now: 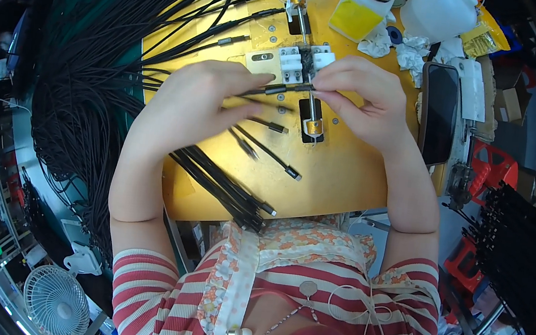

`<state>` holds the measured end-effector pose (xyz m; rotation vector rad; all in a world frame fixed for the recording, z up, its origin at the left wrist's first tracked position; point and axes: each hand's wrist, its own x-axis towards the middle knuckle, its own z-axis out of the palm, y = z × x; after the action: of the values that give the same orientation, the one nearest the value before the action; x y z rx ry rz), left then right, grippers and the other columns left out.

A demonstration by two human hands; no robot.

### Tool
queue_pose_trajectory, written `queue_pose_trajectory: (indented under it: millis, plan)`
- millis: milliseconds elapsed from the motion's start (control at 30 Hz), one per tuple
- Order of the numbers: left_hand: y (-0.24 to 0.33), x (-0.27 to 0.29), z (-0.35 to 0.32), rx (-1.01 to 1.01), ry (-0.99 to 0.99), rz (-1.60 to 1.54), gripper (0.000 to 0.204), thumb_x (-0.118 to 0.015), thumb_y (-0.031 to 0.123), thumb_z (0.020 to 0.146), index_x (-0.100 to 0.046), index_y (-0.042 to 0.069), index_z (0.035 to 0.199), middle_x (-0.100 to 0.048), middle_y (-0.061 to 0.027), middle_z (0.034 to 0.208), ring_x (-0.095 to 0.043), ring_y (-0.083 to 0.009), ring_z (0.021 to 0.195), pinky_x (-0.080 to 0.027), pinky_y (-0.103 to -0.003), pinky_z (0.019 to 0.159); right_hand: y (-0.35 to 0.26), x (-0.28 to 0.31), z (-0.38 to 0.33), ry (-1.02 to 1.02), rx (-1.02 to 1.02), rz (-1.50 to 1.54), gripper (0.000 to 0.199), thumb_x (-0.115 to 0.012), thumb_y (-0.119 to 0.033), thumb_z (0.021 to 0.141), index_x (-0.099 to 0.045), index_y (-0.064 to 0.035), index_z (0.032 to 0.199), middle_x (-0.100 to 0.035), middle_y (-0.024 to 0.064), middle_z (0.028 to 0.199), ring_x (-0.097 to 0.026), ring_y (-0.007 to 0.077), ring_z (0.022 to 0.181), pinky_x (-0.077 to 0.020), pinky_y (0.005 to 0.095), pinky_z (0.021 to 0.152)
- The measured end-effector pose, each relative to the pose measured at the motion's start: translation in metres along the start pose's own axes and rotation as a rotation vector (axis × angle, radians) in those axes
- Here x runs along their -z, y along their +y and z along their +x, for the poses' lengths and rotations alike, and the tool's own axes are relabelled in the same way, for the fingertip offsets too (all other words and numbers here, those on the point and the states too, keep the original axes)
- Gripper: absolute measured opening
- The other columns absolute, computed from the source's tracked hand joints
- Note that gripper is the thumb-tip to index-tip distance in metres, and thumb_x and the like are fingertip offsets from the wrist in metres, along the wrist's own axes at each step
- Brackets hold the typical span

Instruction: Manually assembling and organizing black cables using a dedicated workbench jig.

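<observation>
Both hands pinch one thin cable over the yellow surface [340, 176].
We see a big cable mass [91, 79] far left of the fingers and a small bundle [222, 185] below them. Our left hand [199, 102] and right hand [363, 99] have their fingers closed on the cable [274, 90], held just before the white jig [304, 61].

Cable bundle [222, 185] on board [340, 176] before hands, jig [304, 61] behind, phone [438, 111] right.
</observation>
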<state>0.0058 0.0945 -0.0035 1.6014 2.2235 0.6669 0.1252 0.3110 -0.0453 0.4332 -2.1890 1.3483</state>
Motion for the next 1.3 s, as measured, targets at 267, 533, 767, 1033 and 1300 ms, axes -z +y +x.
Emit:
queue_pose_trajectory:
  millis: [267, 533, 767, 1033, 1300]
  plan:
    - [0.001, -0.03, 0.011, -0.123, 0.171, -0.17, 0.017, -0.068, 0.01, 0.082, -0.064, -0.005, 0.088, -0.059, -0.0139, 0.07, -0.061, -0.0252, 0.062, -0.046, -0.032, 0.055, -0.004, -0.002, -0.004, -0.036, -0.217, 0.105, 0.011, -0.07, 0.004, 0.075, -0.066, 0.0, 0.084, -0.066, 0.0082, 0.08, -0.063, 0.0208, 0.071, -0.0496, 0.0272, 0.064]
    - [-0.014, -0.047, 0.017, -0.27, 0.233, 0.106, 0.013, -0.07, 0.013, 0.08, -0.065, 0.001, 0.081, -0.053, -0.0095, 0.06, -0.055, -0.0253, 0.053, -0.043, -0.032, 0.049, 0.008, -0.009, -0.006, -0.054, -0.146, 0.04, 0.008, -0.068, 0.003, 0.076, -0.065, 0.0005, 0.082, -0.066, 0.0083, 0.078, -0.064, 0.0209, 0.07, -0.0499, 0.0275, 0.063]
    - [-0.028, -0.058, 0.025, -0.235, 0.414, 0.138, 0.021, -0.068, 0.014, 0.08, -0.067, 0.011, 0.101, -0.057, -0.0033, 0.074, -0.06, -0.0193, 0.063, -0.048, -0.029, 0.052, 0.017, -0.006, -0.002, -0.013, -0.249, -0.059, 0.006, -0.068, 0.0, 0.078, -0.066, 0.0, 0.083, -0.065, 0.0085, 0.077, -0.064, 0.0206, 0.071, -0.0494, 0.0275, 0.063]
    - [-0.035, -0.06, 0.024, -0.229, 0.322, 0.367, 0.04, -0.061, 0.006, 0.076, -0.064, 0.013, 0.115, -0.055, -0.002, 0.089, -0.059, -0.0159, 0.076, -0.05, -0.028, 0.063, 0.035, -0.007, -0.004, 0.011, -0.302, -0.251, 0.007, -0.068, -0.004, 0.078, -0.067, -0.0003, 0.083, -0.057, 0.0071, 0.082, -0.058, 0.0213, 0.071, -0.0461, 0.0308, 0.062]
    - [-0.035, -0.063, 0.025, -0.268, 0.328, 0.4, 0.042, -0.06, 0.006, 0.075, -0.064, 0.011, 0.116, -0.053, -0.0033, 0.086, -0.057, -0.0168, 0.072, -0.048, -0.028, 0.063, 0.028, -0.004, -0.003, -0.056, -0.078, -0.527, 0.006, -0.067, -0.005, 0.077, -0.065, -0.0009, 0.081, -0.055, 0.0062, 0.08, -0.057, 0.0238, 0.076, -0.0463, 0.0338, 0.069]
